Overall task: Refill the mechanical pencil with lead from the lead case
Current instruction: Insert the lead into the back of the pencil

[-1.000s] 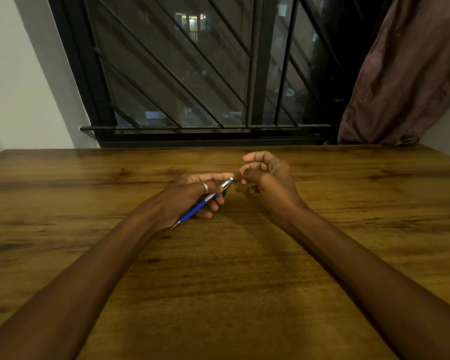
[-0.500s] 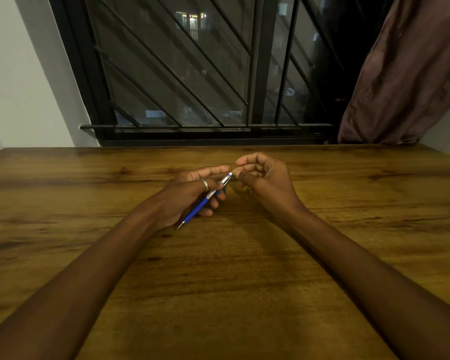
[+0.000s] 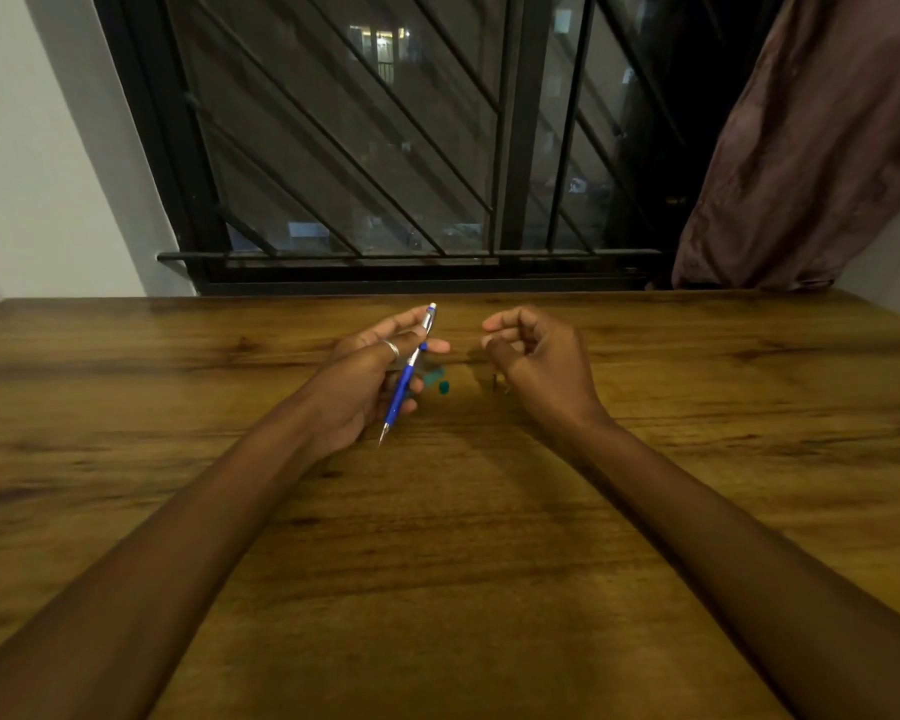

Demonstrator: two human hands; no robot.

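My left hand grips a blue mechanical pencil with a silver upper part, its metal tip pointing down towards me and its capped end up and away. A small teal lead case lies on the wooden table just right of that hand, with a separate teal piece beside it. My right hand hovers a short way right of the pencil, fingers curled with thumb and forefinger pinched; nothing can be made out between them. A tiny dark item lies under that hand.
The table's far edge meets a wall with a barred window. A brownish curtain hangs at the back right, reaching the tabletop corner.
The hands have come apart: my right hand moved right, away from the pencil's top. My left hand swung the pencil more upright, and the teal case now shows on the table.
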